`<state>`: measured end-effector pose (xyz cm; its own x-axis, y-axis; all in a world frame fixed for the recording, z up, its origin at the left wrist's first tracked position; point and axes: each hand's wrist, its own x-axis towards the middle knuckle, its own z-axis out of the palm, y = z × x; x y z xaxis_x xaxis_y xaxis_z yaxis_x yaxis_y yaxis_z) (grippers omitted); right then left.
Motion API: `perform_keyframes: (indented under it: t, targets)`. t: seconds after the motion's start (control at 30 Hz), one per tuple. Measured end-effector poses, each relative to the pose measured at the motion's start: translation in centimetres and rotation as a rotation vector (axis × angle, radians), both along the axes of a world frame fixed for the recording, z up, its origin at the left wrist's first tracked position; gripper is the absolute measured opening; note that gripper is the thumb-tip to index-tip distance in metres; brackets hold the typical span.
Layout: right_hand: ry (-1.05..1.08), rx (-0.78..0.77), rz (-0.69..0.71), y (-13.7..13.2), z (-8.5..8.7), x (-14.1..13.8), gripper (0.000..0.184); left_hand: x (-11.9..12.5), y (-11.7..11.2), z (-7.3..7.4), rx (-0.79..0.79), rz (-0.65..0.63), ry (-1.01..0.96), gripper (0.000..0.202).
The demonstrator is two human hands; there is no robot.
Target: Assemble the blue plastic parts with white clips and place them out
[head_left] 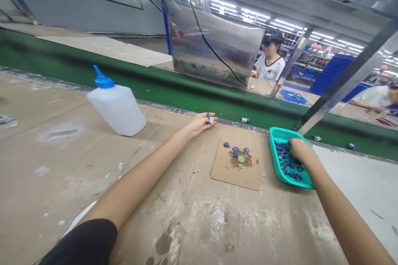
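Two bare hands are held apart over a stained workbench (183,232). The left hand (199,125) is narrowed to a pinch, a small dark-blue piece (209,119) held between thumb and fingertips near the far edge of the bench. The right hand (298,150) is lowered among loose dark-blue pieces (287,165) in a teal plastic basket (281,134); whether anything is gripped cannot be told, since the fingers are hidden by the back of the hand. Such small pieces are probably best handled by their edges and taken singly, so that a steady pinch is kept.

Between the hands, a cardboard square (231,178) is laid on the bench, with a few blue pieces (236,149) and a round metal disc (241,159) set on a brown smear (247,164). Its right edge lies just beside the basket — only a short reach is needed between them. A white squeeze bottle with a blue nozzle (116,109) is placed well to the left, out of the hands' path. Beyond the bench, a green conveyor belt (199,105) carries a few small parts, and a co-worker in a white shirt (270,69) is seen farther off.
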<state>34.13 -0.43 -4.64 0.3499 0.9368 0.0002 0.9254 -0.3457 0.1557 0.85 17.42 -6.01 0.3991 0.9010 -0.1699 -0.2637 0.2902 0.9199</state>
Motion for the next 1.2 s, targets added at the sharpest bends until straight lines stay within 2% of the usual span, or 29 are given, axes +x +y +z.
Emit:
perform_keyframes:
  t: [0.13,0.2,0.27,0.3,0.37,0.4,0.47,0.53,0.6,0.77,0.87,1.0,1.2]
  targets:
    - [0.000,0.025,-0.042,-1.6,0.1,0.8,0.032,-0.1,-0.4,0.0,-0.027,-0.084,-0.016,0.023]
    - [-0.007,0.056,-0.074,-2.3,1.1,0.9,0.030,-0.1,-0.8,0.2,-0.047,-0.145,-0.018,0.024]
    - [0.046,0.169,-0.135,-2.6,2.6,0.2,0.028,0.0,-1.2,0.4,-0.069,-0.212,-0.017,0.026]
    - [0.140,0.275,-0.166,-2.6,3.3,-0.5,0.027,0.1,-1.5,0.5,-0.076,-0.244,-0.017,0.027]
    - [0.460,0.531,-0.177,-2.1,4.6,-2.7,0.029,0.5,-2.0,0.6,-0.077,-0.294,-0.027,0.027]
    - [0.649,0.630,-0.133,-1.7,5.0,-4.0,0.031,0.7,-2.2,0.6,-0.075,-0.312,-0.035,0.025]
    - [0.935,0.693,0.034,-0.7,5.4,-6.9,0.031,1.2,-2.7,0.5,-0.075,-0.335,-0.044,0.019]
    - [1.077,0.648,0.219,0.3,5.2,-9.6,0.024,1.7,-3.1,0.5,-0.086,-0.339,-0.040,0.014]
    - [1.132,0.553,0.336,1.0,4.4,-11.6,0.020,2.1,-3.5,0.4,-0.095,-0.338,-0.033,0.014]
    - [1.118,0.318,0.380,1.5,2.3,-13.1,0.019,2.6,-4.1,0.2,-0.118,-0.348,-0.058,0.020]
    - [1.022,0.228,0.434,1.4,1.7,-13.3,0.018,2.6,-4.0,0.0,-0.115,-0.351,-0.048,0.021]
    - [0.763,0.127,0.457,1.0,1.6,-14.6,0.016,2.3,-3.5,0.0,-0.091,-0.346,-0.055,0.018]
    - [0.502,0.118,0.533,0.8,0.9,-15.8,0.022,1.9,-3.2,0.1,-0.038,-0.341,-0.054,0.022]
